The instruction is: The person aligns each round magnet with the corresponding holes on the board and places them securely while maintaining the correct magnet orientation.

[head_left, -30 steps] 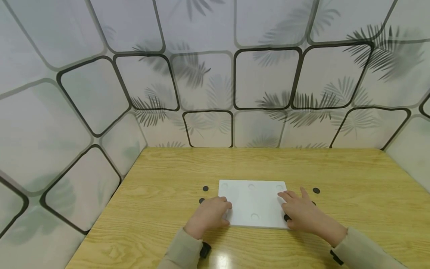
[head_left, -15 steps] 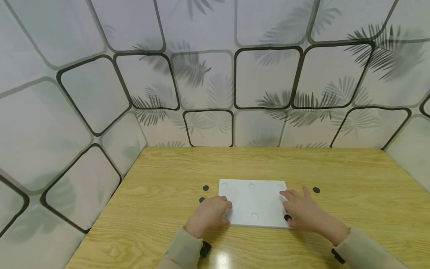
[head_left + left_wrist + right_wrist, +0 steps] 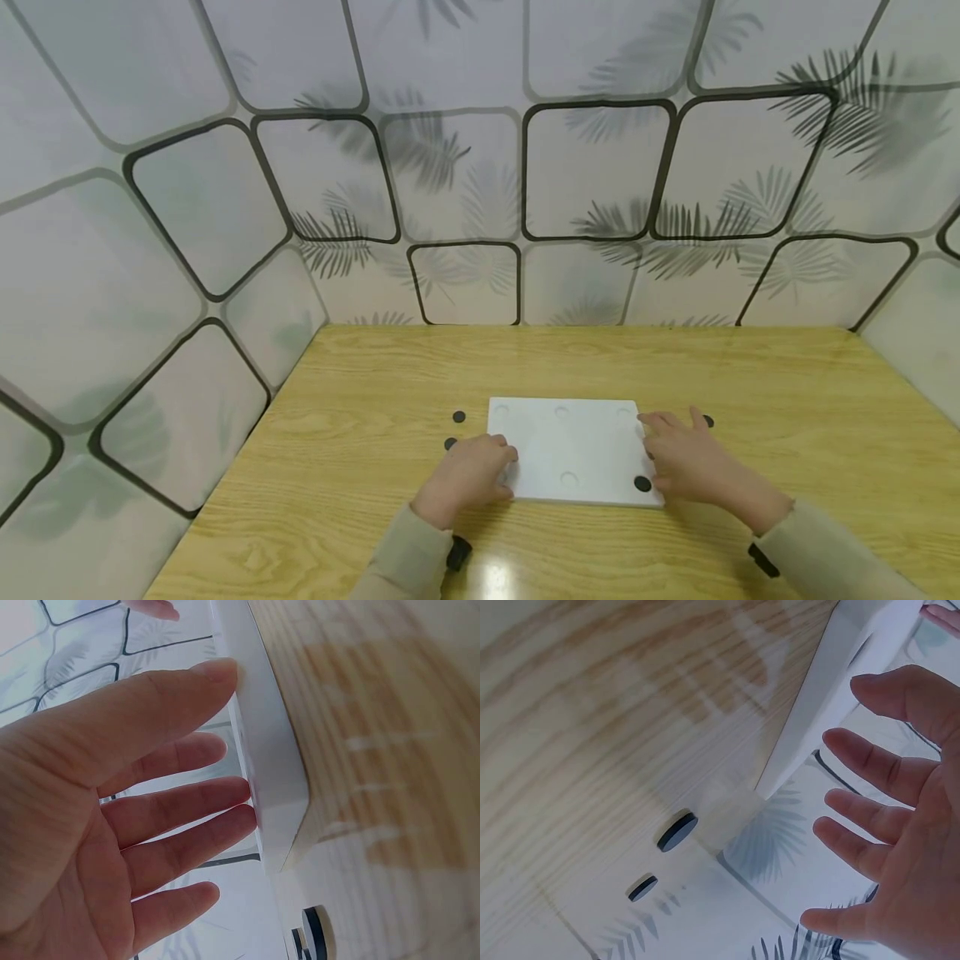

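Basically, the right hand (image 3: 693,462) has just backed off to the right, and the dark disc (image 3: 642,483) that was partly under its fingers now shows whole at the near right corner of the white board (image 3: 573,442). So that one's probably seated, with several other recesses (image 3: 562,412) still bare. The right hand's fingers are spread with nothing in them. The left hand (image 3: 468,471) isn't clamped either: thumb and fingers apart, tips touching the board's left end, likely just steadying it.
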{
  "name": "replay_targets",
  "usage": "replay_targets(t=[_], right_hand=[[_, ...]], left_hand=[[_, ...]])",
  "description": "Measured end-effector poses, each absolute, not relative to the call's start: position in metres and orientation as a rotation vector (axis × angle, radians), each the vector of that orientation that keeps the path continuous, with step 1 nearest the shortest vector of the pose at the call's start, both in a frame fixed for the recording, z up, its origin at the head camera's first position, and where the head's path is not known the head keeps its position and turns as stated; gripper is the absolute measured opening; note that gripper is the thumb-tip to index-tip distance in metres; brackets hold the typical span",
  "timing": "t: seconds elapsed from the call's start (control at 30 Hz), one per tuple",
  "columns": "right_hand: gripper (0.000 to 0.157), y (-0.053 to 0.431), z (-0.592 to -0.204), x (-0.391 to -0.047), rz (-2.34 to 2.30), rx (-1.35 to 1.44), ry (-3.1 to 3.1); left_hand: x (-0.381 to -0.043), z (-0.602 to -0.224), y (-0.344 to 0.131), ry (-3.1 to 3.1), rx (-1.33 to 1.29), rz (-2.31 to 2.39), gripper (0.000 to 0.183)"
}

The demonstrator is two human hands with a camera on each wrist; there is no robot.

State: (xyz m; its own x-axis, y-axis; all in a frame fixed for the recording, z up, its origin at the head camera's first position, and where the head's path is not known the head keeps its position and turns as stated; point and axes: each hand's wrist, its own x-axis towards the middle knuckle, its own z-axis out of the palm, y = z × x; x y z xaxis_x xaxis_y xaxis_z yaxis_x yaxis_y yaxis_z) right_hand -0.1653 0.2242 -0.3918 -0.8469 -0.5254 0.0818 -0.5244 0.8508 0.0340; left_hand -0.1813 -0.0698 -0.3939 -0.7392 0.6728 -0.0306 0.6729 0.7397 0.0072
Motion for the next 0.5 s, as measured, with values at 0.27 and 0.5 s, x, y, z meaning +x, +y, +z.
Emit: replay_targets(t=[0.27,0.5], right_hand=[[0.022,0.232,-0.393,-0.167,-0.029,0.807,-2.909],[0.031,0.238,-0.388,-0.165,0.006,0.763,-2.953]], left_hand=[[-0.182,-0.394,-0.07,2.898,1.105,-0.014,0.032],[-0.182,-0.395,-0.07,2.9,1.108,-0.012,0.032]])
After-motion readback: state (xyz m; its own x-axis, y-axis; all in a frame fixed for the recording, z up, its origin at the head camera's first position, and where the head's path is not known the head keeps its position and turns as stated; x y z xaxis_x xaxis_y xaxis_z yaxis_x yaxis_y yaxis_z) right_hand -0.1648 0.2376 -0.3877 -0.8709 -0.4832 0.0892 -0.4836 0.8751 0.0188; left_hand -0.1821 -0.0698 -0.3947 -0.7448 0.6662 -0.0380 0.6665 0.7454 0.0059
